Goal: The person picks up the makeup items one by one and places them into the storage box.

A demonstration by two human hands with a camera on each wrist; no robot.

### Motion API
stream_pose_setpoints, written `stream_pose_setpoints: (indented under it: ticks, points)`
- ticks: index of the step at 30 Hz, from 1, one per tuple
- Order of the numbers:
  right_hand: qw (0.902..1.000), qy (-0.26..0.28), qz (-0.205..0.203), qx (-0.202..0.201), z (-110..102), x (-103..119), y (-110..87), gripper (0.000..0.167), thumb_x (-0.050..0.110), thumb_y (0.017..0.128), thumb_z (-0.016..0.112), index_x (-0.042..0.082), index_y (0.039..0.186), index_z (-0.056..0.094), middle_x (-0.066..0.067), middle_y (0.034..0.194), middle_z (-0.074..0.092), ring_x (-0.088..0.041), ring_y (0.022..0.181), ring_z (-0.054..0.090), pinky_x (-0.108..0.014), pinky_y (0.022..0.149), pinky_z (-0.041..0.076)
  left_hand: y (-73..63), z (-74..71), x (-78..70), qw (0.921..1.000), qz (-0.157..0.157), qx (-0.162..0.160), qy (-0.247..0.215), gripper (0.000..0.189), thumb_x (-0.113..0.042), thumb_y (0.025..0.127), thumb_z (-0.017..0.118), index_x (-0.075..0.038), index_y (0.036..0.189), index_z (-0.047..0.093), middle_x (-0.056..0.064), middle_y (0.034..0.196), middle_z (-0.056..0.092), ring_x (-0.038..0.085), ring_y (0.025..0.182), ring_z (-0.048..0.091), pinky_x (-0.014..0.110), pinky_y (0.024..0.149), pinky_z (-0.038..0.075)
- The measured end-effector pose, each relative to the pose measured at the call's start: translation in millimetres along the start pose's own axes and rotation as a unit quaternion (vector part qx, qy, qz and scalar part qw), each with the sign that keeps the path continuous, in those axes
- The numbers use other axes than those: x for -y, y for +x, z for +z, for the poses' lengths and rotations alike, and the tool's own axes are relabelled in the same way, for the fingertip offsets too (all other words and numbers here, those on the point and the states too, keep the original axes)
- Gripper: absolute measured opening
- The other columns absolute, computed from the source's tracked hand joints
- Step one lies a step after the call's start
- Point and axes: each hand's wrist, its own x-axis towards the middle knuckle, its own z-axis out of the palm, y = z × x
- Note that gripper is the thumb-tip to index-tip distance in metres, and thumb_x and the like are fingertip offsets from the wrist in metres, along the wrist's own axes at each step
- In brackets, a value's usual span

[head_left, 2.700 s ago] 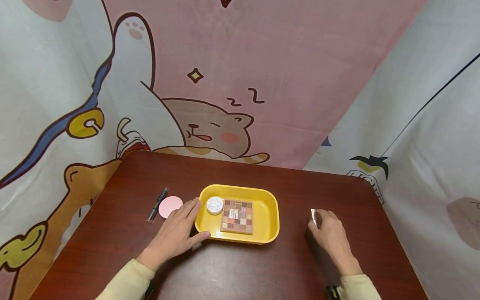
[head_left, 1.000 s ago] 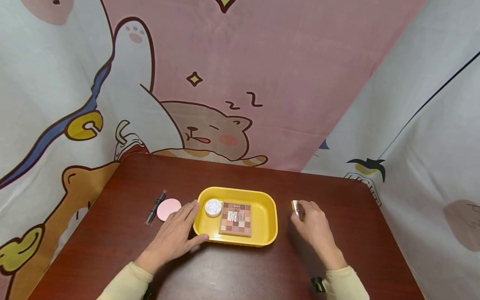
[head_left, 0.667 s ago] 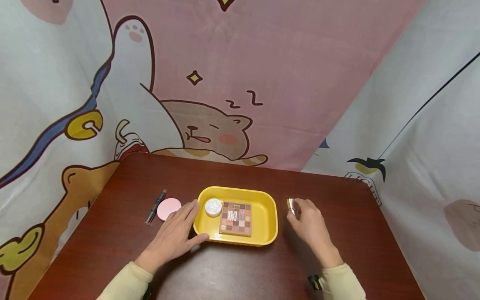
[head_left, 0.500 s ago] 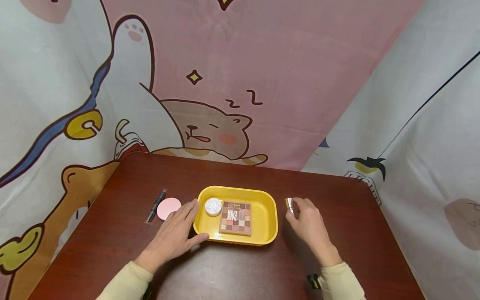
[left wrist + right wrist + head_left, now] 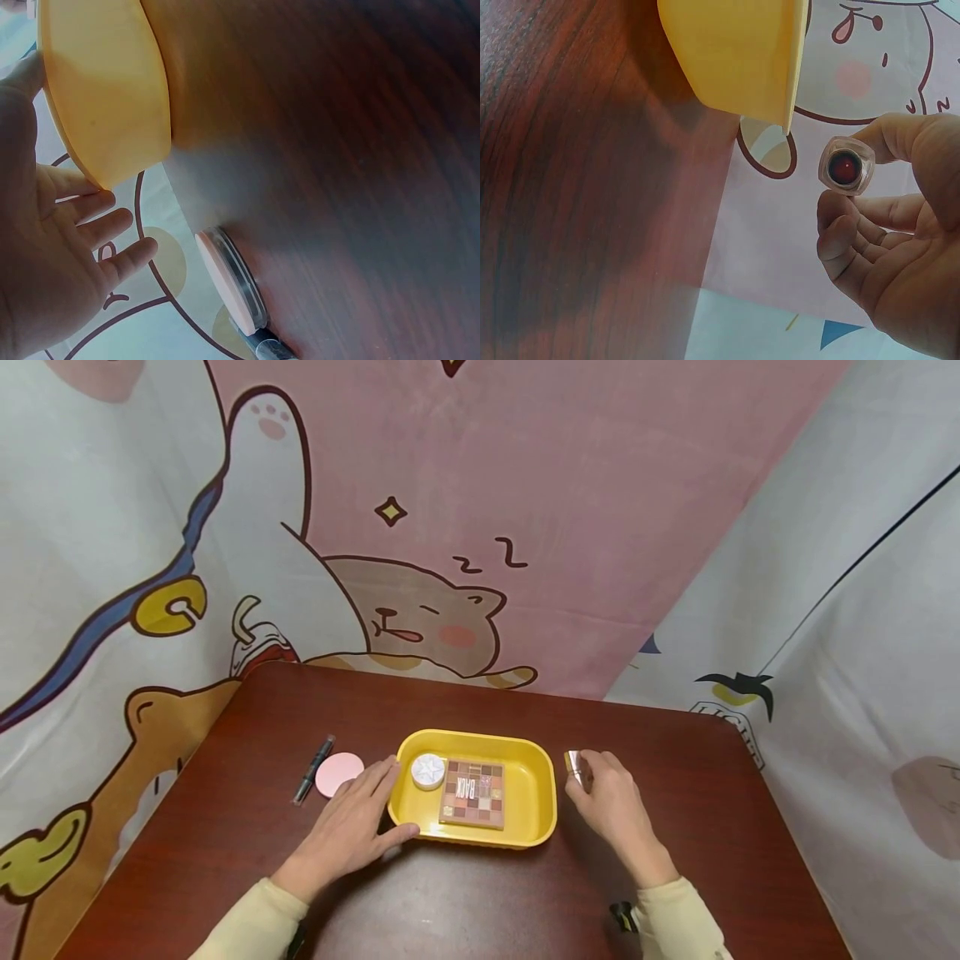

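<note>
In the head view, my right hand pinches a lipstick tube between thumb and fingers, just right of the yellow tray. The right wrist view faces the tube's clear, squarish end with a dark red round centre. My left hand has its fingers extended and touches the tray's left edge, thumb at the front corner. Inside the tray lie a round white case with a star on its lid and an eyeshadow palette marked "BACK".
Left of the tray, a round pink compact lies on the dark wooden table, partly behind the left hand. Beside it is a slim dark pen-like stick. A printed cartoon cloth hangs behind the table.
My right hand has carried the lipstick tube leftward, from well right of the tray to close beside its right edge. The left hand and the tray stay put.
</note>
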Motion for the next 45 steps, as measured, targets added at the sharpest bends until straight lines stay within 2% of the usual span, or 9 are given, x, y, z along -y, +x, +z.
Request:
stream_pose_setpoints:
  ticks: [11,22,32,45]
  points:
    - [0.9999,-0.001,-0.010,0.004,2,6,4.8,0.025,0.005,0.083,0.072,-0.004,0.106,0.069,-0.010,0.083,0.057,-0.023,0.070,0.054,-0.038,0.063,0.052,1.1,-1.5,-1.4,1.0000,0.000,0.004,-0.004,0.097,-0.061,0.090,0.071,-0.001,0.159,0.038,0.017,0.163,0.038,0.036,0.147,0.041,0.060,0.114,0.038]
    - [0.9999,0.005,-0.007,0.015,3,14,6.8,0.029,0.006,0.084,0.073,-0.006,0.111,0.069,-0.012,0.088,0.060,-0.026,0.072,0.057,-0.041,0.065,0.054,-1.4,-0.2,0.7,1.0000,-0.004,0.003,-0.003,0.100,-0.065,0.089,0.070,-0.002,0.159,0.037,0.016,0.164,0.037,0.036,0.147,0.041,0.060,0.114,0.039]
    - [0.9996,0.004,-0.019,0.021,5,18,12.0,0.028,0.006,0.084,0.073,-0.006,0.109,0.069,-0.010,0.084,0.057,-0.022,0.069,0.052,-0.036,0.062,0.051,0.9,-0.1,0.6,1.0000,-0.005,0.001,-0.008,0.100,-0.064,0.089,0.071,-0.002,0.159,0.037,0.016,0.164,0.037,0.036,0.148,0.040,0.060,0.115,0.038]
    - [0.9991,0.002,-0.009,0.041,13,26,14.2,0.030,0.007,0.086,0.074,-0.006,0.111,0.068,-0.011,0.087,0.058,-0.021,0.068,0.052,-0.033,0.062,0.053,0.4,0.3,-1.0,1.0000,-0.003,-0.001,-0.002,0.099,-0.063,0.088,0.072,-0.001,0.158,0.039,0.017,0.163,0.039,0.037,0.146,0.042,0.060,0.113,0.039]
